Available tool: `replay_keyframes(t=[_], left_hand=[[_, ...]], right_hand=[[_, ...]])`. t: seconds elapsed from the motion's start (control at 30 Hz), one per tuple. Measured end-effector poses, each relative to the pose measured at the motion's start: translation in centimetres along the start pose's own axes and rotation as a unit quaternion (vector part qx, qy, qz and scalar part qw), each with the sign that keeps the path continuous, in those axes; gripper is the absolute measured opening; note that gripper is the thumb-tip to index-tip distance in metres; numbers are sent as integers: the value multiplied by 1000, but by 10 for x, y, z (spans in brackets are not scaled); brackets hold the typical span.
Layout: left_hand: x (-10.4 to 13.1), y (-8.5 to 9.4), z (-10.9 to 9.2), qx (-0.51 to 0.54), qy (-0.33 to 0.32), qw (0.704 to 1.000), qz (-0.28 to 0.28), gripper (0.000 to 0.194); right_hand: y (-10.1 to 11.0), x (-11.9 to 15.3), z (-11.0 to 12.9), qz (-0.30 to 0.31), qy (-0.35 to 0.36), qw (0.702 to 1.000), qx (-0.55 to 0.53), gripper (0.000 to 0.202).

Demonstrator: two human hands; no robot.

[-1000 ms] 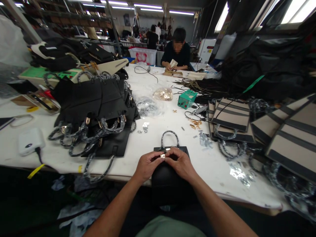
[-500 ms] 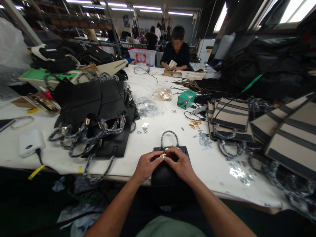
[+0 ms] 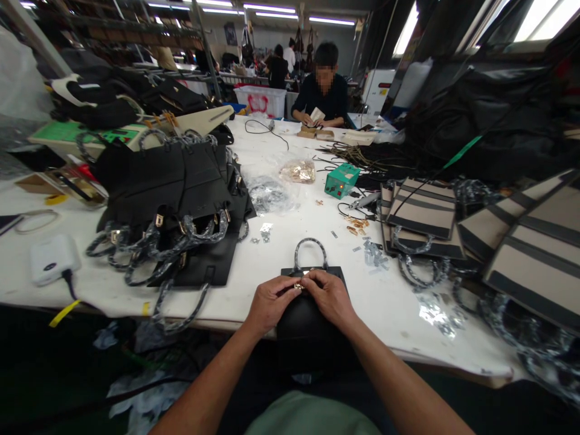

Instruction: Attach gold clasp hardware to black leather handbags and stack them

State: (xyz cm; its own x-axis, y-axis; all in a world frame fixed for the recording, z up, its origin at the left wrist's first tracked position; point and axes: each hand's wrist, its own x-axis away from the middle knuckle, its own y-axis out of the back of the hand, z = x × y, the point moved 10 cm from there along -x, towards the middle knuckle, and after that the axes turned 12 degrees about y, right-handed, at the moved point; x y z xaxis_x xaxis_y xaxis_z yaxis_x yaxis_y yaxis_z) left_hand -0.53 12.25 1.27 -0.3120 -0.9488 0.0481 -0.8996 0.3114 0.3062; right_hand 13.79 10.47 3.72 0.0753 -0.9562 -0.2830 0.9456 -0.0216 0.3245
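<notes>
A black handbag panel lies at the table's front edge and hangs over it towards me. Its handle, wrapped in clear film, stands up at the far end. Both my hands meet over the panel's upper part, around a small shiny gold metal fitting. My left hand pinches the fitting between thumb and fingers. My right hand closes on its other side, thumb and fingertips together. The fingers hide much of the fitting, so its exact kind does not show.
Black bag panels with wrapped handles are piled on the left. Beige-and-black panels lie on the right. Gold fittings, thin metal plates and a green control box are beyond my right hand. A person works across the table.
My right fingers have shifted slightly over the gold fitting, covering more of it. The view has moved a little; the bag panel stays in place.
</notes>
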Motion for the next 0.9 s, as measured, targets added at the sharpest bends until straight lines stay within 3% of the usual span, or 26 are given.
replay_keyframes(t=[0.27,0.53,0.63,0.77,0.9], left_hand=[[2,3,-6,28,-13,999,-19,23],[1,4,-8,15,-54,998,-32,23],[2,0,-10,-47,-46,997,-35,33],[3,6,-18,-225,-45,964,-134,57],[-5,0,-20,-341,-24,929,-144,49]], right_hand=[[2,5,-4,-36,-9,999,-9,20],[0,11,16,-29,83,995,-38,19],[8,13,14,-62,72,995,-31,15],[37,19,5,-148,49,988,20,13],[60,26,-3,-186,39,978,86,16]])
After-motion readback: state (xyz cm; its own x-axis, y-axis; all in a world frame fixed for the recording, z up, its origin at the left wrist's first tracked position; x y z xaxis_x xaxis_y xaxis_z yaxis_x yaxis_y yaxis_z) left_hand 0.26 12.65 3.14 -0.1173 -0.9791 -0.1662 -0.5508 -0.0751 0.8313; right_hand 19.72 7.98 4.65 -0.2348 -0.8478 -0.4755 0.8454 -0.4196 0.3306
